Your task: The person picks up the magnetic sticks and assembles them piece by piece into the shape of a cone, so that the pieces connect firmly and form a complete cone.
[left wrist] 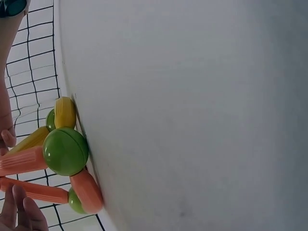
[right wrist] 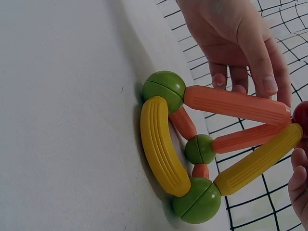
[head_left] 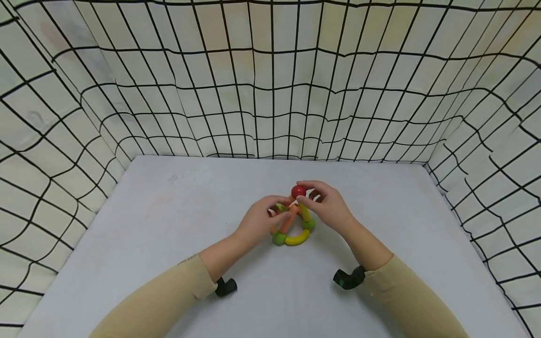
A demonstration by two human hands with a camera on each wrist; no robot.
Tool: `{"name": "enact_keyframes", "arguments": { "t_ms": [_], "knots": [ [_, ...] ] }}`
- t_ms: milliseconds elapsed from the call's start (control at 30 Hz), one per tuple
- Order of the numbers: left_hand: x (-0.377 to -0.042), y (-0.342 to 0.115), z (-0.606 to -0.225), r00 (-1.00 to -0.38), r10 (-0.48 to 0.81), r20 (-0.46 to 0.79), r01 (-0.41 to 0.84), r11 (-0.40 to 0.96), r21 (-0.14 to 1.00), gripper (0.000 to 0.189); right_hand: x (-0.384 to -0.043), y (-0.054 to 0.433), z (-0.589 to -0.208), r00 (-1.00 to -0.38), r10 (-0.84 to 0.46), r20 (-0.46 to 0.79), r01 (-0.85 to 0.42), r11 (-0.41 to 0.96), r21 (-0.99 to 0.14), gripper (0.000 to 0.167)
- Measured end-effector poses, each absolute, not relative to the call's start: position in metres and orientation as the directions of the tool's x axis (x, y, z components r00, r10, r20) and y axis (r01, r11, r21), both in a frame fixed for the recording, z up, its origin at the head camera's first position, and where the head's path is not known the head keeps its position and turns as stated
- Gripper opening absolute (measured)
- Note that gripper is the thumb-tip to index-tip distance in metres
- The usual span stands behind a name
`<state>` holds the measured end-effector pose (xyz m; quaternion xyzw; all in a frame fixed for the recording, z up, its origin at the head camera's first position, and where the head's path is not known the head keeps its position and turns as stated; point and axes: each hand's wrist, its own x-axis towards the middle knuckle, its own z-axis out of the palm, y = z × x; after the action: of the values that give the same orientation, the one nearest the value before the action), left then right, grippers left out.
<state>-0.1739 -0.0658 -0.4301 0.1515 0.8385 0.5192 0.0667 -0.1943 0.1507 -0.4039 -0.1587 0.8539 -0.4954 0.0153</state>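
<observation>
A toy frame of magnetic balls and rods stands on the white table, rising to a red ball (head_left: 298,191) at its top. My right hand (head_left: 329,206) pinches that ball between thumb and index finger. Green balls (right wrist: 196,201) form the base corners, with a curved yellow rod (right wrist: 161,144) along one side. Orange rods (right wrist: 236,106) and a straight yellow rod (right wrist: 260,159) slope up to the red ball. Beside the orange rods is my left hand (head_left: 259,216), its fingers loosely extended around them. The left fingertips (left wrist: 21,207) are right at one orange rod in the left wrist view.
Black-and-white netted walls (head_left: 270,94) enclose the back and sides of the white table (head_left: 177,197). Dark wrist cameras (head_left: 348,278) stick out beneath both forearms.
</observation>
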Motion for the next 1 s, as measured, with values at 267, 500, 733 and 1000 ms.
{"name": "enact_keyframes", "arguments": {
  "t_ms": [267,500,733,1000],
  "knots": [
    [-0.1747,-0.0627,-0.4315,-0.942,0.332,0.044,0.208,0.478,0.854,0.038,-0.1949,0.1507,-0.4054,-0.951,-0.280,0.130,-0.253,0.465,-0.848,0.042],
    [-0.1749,-0.0623,-0.4307,-0.943,0.331,0.039,0.204,0.481,0.853,0.039,-0.1950,0.1504,-0.4055,-0.952,-0.281,0.122,-0.247,0.471,-0.847,0.045],
    [-0.1759,-0.0626,-0.4307,-0.941,0.336,0.047,0.212,0.472,0.856,0.036,-0.1974,0.1517,-0.4073,-0.950,-0.287,0.123,-0.252,0.469,-0.847,0.045],
    [-0.1764,-0.0636,-0.4330,-0.942,0.331,0.053,0.199,0.427,0.882,0.029,-0.1976,0.1521,-0.4066,-0.947,-0.300,0.116,-0.251,0.460,-0.852,0.042]
  ]
}}
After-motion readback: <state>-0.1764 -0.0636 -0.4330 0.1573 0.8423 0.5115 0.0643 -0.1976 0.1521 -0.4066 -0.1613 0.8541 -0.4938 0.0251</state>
